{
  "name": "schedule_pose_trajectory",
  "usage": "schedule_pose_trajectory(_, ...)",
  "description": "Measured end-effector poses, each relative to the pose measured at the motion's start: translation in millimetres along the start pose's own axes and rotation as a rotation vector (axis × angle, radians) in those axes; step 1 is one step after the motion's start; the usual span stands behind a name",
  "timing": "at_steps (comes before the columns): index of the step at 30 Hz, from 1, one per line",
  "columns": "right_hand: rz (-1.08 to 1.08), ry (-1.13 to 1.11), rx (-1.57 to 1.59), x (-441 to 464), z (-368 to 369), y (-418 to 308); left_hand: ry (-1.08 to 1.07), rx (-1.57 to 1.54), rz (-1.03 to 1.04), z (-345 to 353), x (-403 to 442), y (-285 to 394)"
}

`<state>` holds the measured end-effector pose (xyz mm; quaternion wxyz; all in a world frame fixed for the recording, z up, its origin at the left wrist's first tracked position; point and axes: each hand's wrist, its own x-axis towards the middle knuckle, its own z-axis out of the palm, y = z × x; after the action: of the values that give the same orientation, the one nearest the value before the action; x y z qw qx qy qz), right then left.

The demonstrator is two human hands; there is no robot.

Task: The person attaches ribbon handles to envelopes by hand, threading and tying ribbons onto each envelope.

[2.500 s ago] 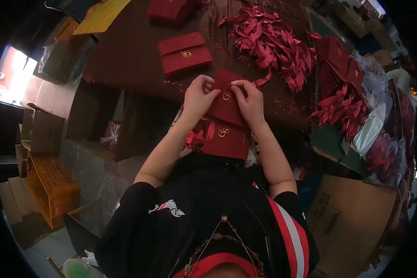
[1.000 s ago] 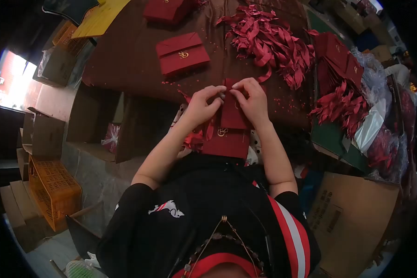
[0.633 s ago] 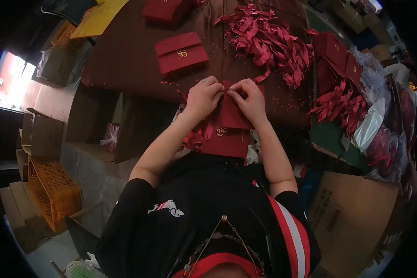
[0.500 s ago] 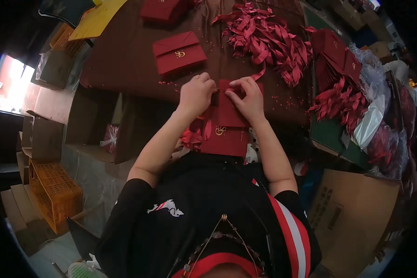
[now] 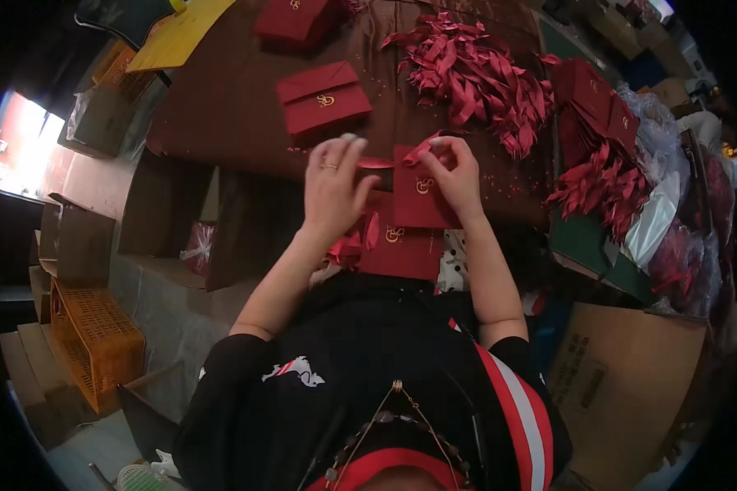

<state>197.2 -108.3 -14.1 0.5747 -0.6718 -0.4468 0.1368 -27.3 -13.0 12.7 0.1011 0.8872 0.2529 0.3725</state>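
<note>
My right hand [image 5: 453, 176] pinches a red ribbon [image 5: 415, 153] at the top of a red bag [image 5: 422, 200] with a gold logo. My left hand [image 5: 332, 186] is raised just left of that bag, its fingers apart, beside the ribbon's loose stretch [image 5: 375, 164]. I see nothing held in it. Another red bag [image 5: 401, 254] with the same logo lies nearer my body, partly under the first. Red ribbon loops [image 5: 345, 250] show at its left side.
A stack of red bags [image 5: 323, 100] lies ahead on the brown-covered table [image 5: 213, 106], with more bags [image 5: 296, 20] behind. A ribbon heap [image 5: 483, 82] is ahead right. Ribboned bags [image 5: 594, 106] stand at the right. An orange crate [image 5: 98, 335] is at the left.
My left hand has moved left and its fingers have spread. My right hand has shifted slightly right, and the ribbon now shows stretched across the bag's top. The logo below it is uncovered.
</note>
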Motion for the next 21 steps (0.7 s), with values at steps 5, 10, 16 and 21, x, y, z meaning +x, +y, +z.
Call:
schedule_pose_trajectory(5, -0.037, 0.171, -0.444, 19, -32, 4, -0.291, -0.058, 0.167, 44, -21, 19)
schedule_pose_trajectory(10, 0.358, -0.024, -0.968, 52, -36, -11, -0.316, -0.108, 0.151, 43, -13, 18)
schedule_pose_trajectory(16, 0.249, 0.034, -0.695, 68, -36, 40, -0.32, -0.097, 0.142, 39, -12, 18)
schedule_pose_trajectory(21, 0.345, 0.047, 0.574, 57, -53, 55, -0.332, -0.13, 0.14, 42, -8, 16)
